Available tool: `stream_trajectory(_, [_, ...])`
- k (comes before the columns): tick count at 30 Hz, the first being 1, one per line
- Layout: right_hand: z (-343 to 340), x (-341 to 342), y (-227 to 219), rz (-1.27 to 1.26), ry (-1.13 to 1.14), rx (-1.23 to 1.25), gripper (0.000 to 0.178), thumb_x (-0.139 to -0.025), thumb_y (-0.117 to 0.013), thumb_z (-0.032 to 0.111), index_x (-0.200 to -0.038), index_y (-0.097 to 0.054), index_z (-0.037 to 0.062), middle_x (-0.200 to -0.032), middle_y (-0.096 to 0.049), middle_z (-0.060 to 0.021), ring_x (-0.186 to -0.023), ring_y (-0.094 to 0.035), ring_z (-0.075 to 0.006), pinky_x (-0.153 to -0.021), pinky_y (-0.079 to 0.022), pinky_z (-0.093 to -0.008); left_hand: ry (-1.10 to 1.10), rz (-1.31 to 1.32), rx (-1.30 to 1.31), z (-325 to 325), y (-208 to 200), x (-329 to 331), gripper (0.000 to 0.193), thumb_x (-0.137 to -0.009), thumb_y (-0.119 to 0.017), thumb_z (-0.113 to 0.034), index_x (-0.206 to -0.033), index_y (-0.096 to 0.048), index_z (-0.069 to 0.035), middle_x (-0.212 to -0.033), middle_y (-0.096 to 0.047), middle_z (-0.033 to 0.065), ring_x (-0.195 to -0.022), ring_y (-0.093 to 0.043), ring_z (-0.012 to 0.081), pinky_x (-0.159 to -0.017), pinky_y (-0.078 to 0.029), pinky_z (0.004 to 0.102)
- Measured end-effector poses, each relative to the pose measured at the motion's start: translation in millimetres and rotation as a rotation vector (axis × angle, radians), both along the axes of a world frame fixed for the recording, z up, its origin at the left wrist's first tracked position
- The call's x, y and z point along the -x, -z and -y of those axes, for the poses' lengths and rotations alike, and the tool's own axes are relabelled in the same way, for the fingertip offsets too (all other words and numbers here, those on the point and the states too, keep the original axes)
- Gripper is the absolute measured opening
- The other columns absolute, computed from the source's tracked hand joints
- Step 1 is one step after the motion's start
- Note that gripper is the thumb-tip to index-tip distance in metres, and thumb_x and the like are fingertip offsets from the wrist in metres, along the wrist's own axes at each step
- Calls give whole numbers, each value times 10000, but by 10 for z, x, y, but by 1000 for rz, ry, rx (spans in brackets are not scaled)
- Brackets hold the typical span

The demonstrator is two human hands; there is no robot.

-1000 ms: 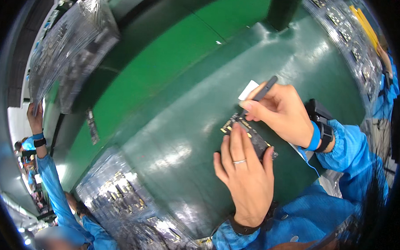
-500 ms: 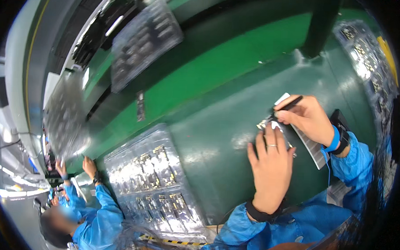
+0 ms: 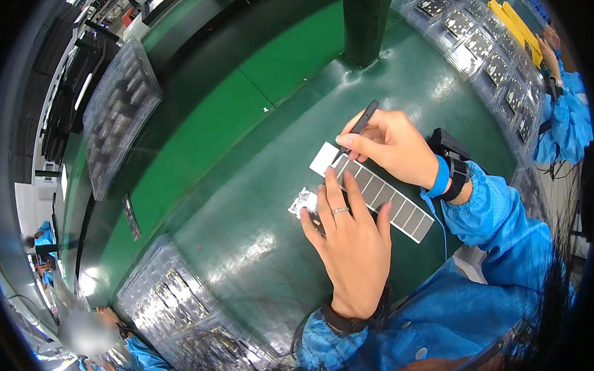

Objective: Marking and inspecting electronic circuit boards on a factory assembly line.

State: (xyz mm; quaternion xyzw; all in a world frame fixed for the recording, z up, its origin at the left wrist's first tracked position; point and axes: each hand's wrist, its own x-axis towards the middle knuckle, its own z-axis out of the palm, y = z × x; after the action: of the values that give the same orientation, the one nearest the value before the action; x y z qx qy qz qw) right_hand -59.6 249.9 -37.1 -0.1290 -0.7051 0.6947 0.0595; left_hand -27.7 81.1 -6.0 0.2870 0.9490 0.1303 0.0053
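Sticker strip point(image 3: 410, 216), just one, runs far-left to near-right; right hand point(image 3: 395, 146) pinches one black tool point(image 3: 366, 115), left hand point(image 3: 353, 253) spread wide.

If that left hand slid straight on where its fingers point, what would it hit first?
Probably the white patch at the end of the strip of grey rectangles, just ahead of the left hand. Depth is unclear, so they may already touch.
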Motion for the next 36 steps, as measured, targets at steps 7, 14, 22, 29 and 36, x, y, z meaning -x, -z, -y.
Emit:
stream_trajectory(7, [32, -5, 51, -32, -12, -35, 196, -971, -740, 154, -1029, -722, -32, -854, -740, -79, -764, -673, -101, -683, -545, -270, -4, 2, 11, 26, 35, -15, 627, -951, -686, -438, -1415, -572, -33, -1544, -476, 166, -1371, -494, 318, -1154, -312, 601])
stream_trajectory(14, [51, -12, 24, 20, -16, 70, 190, -984, -725, 152, -1028, -715, -32, -835, -719, -55, -775, -668, -98, -698, -538, -262, -13, 25, 8, 54, 55, -23, 624, -959, -668, -441, -1436, -558, -53, -1569, -451, 160, -1387, -479, 313, -1151, -288, 635])
stream_trajectory(22, [28, -10, 40, 0, -23, 36, 246, -1000, -714, 192, -1073, -717, -42, -912, -739, -75, -833, -686, -110, -759, -562, -260, -25, 26, -21, 104, 113, -15, 625, -950, -678, -422, -1450, -549, -70, -1598, -426, 129, -1382, -485, 291, -1125, -283, 680])
stream_trajectory(29, [23, -18, 71, -20, 3, 33, 265, -1013, -700, 205, -1075, -714, -52, -909, -733, -73, -834, -680, -107, -774, -563, -260, -50, 14, -72, 59, 168, -34, 623, -946, -683, -407, -1453, -546, -73, -1604, -428, 102, -1374, -492, 279, -1119, -278, 689])
stream_trajectory(36, [35, -10, 25, -14, 46, 34, 264, -1016, -696, 213, -1073, -710, -44, -902, -728, -80, -822, -678, -109, -760, -561, -259, -57, 14, -81, 78, 194, -51, 618, -949, -677, -404, -1455, -548, -75, -1611, -420, 105, -1380, -489, 279, -1135, -237, 699])
